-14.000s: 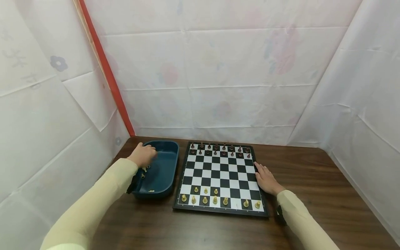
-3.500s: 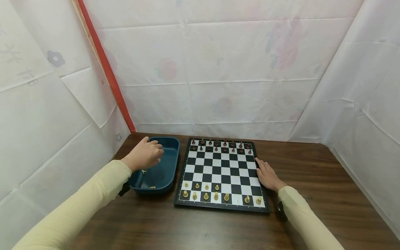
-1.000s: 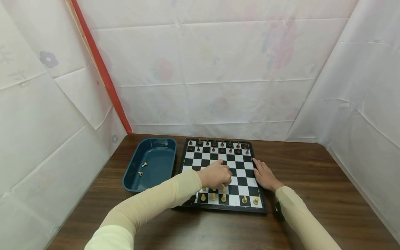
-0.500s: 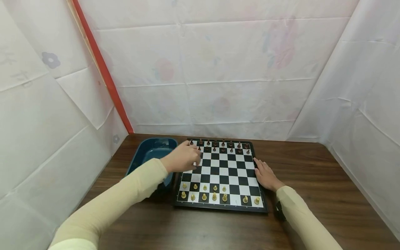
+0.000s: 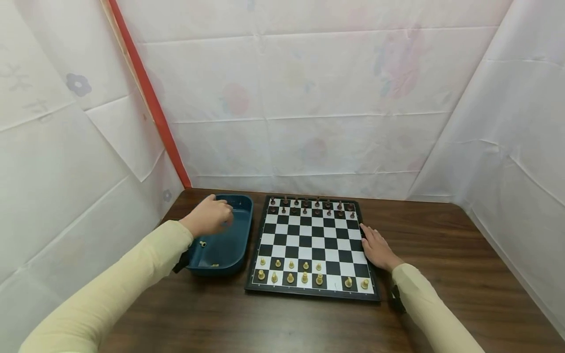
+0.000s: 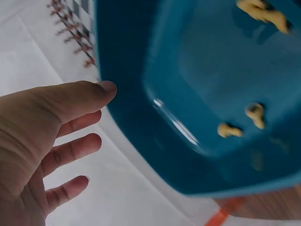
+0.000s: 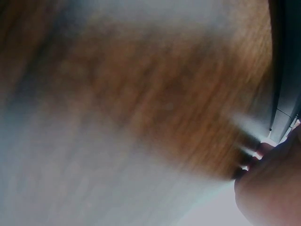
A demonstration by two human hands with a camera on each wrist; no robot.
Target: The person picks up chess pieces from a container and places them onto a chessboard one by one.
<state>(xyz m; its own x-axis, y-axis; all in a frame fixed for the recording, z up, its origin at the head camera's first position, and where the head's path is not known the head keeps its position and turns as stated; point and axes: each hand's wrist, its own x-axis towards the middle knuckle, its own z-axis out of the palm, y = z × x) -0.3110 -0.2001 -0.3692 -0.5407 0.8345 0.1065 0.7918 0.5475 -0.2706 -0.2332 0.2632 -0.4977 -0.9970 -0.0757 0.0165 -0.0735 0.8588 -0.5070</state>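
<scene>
My left hand (image 5: 209,215) hovers over the blue tray (image 5: 229,247), its fingers loosely spread with nothing between them in the left wrist view. Several pale yellow chess pieces (image 6: 255,114) lie on the tray's floor. To the right of the tray sits the chessboard (image 5: 311,240). Brown pieces (image 5: 317,212) fill its two far rows. Along the near side stand yellow chess pieces (image 5: 304,277), with five squares' worth of gaps at the right partly breaking the rows. My right hand (image 5: 377,249) rests flat against the board's right edge, fingers extended.
The wooden table (image 5: 282,321) carries tray and board. White patterned sheets (image 5: 318,98) hang behind and at both sides, with a red strip (image 5: 150,98) at the back left corner.
Two more yellow pawns stand in the second near row than at first. Within the last second my left hand has gone from the board back over the tray. My right hand stays put.
</scene>
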